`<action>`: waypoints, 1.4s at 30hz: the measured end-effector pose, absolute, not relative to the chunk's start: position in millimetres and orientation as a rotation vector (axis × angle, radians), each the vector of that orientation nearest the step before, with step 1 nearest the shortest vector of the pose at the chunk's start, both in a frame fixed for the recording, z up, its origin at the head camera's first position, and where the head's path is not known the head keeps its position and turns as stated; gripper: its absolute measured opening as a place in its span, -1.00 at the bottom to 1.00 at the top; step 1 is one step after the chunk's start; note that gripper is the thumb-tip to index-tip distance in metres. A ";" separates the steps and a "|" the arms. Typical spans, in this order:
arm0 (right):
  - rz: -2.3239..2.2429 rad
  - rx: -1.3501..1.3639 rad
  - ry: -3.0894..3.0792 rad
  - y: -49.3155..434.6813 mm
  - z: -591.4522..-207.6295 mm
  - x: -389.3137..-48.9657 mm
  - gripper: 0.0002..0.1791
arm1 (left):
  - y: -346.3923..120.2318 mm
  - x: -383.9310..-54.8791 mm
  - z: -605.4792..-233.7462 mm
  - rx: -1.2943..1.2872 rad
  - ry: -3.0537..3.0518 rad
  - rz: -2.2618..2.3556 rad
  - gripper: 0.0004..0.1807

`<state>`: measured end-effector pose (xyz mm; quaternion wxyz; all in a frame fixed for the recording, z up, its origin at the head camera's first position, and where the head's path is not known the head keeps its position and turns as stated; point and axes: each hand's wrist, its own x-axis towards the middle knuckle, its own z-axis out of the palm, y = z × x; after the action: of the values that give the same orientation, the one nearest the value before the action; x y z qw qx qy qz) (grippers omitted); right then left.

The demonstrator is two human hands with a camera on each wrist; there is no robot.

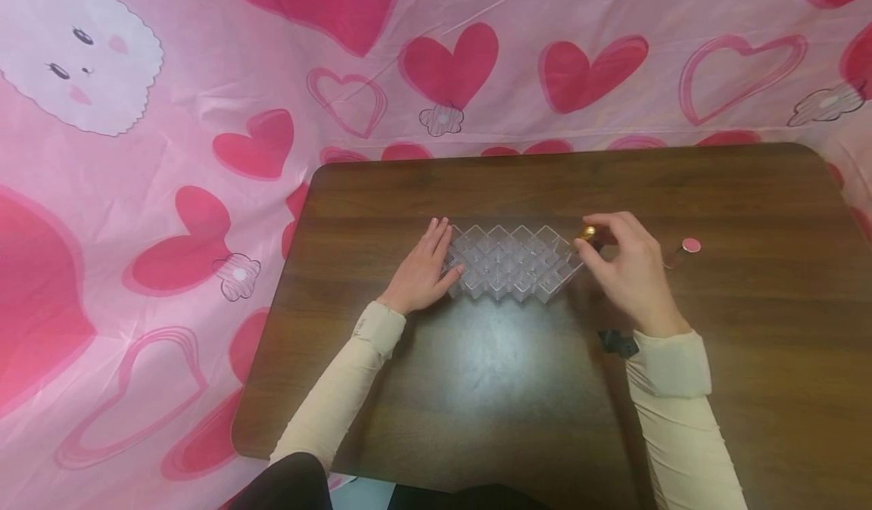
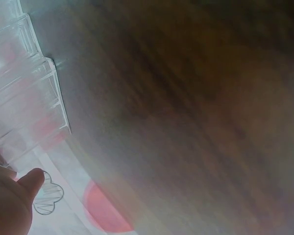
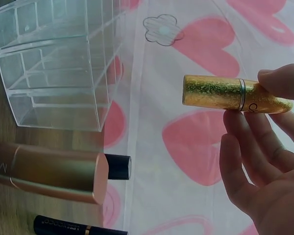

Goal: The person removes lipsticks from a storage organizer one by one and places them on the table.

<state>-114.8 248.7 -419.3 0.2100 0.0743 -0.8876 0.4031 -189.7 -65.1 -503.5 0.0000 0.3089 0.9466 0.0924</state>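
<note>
A clear plastic organizer (image 1: 507, 264) with several diamond-set compartments sits on the table. Along its left end rests my left hand (image 1: 418, 272), fingers straight and thumb touching the near side. Past the organizer's right end, my right hand (image 1: 630, 272) pinches a gold lipstick tube (image 1: 587, 233) between thumb and fingers. In the right wrist view the glittery gold lipstick tube (image 3: 210, 92) is held sideways above the table, apart from the organizer (image 3: 54, 73). The left wrist view catches only the organizer's edge (image 2: 27, 93) and part of my left hand (image 2: 12, 203).
To the right of my right hand stands a tube with a pink top (image 1: 691, 246). The right wrist view has a rose-gold tube (image 3: 54, 171) and a black tube (image 3: 81, 227) beside the organizer. Heart-printed cloth (image 1: 450, 63) hangs behind the brown table (image 1: 504, 389).
</note>
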 end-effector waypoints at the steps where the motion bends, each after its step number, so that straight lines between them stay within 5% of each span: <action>1: 1.121 0.197 -2.462 249.5 -418.8 -114.2 -0.62 | -65.2 -189.8 -503.5 0.972 2.973 0.292 -0.16; 42: 1.094 -0.179 -2.471 287.0 -412.3 -89.0 -0.66 | -64.6 -189.4 -504.0 0.941 2.967 0.307 -0.16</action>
<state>-89.0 287.0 -412.3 0.2149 -0.0646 -0.8911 0.3944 -189.4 -64.6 -504.0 0.0069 0.3007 0.9486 0.0981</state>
